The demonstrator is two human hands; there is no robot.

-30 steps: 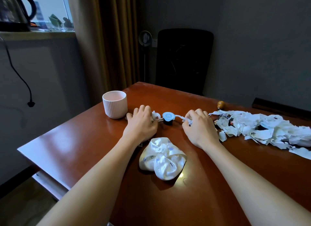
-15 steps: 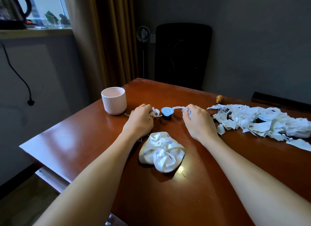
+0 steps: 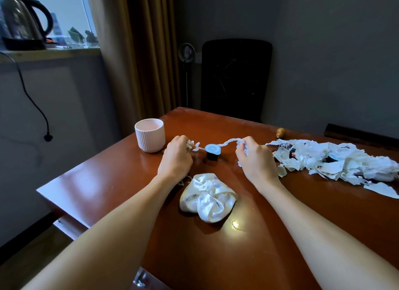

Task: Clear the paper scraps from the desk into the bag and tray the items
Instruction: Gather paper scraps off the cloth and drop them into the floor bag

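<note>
The left hand (image 3: 176, 158) and right hand (image 3: 255, 160) each pinch an end of the twisted paper strip (image 3: 228, 141) at frame centre. Pulled sideways, it may topple the blue-lidded capsule (image 3: 212, 149) beneath, or tear.

Bare forearms (image 3: 121, 220) run unsleeved to the left hand (image 3: 176, 160) and right hand (image 3: 257, 163).

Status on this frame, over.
Left grip and right grip each hold one paper strip. Satin bag near, scrap pile uncleared. Blue-lidded pod under strip.
</note>
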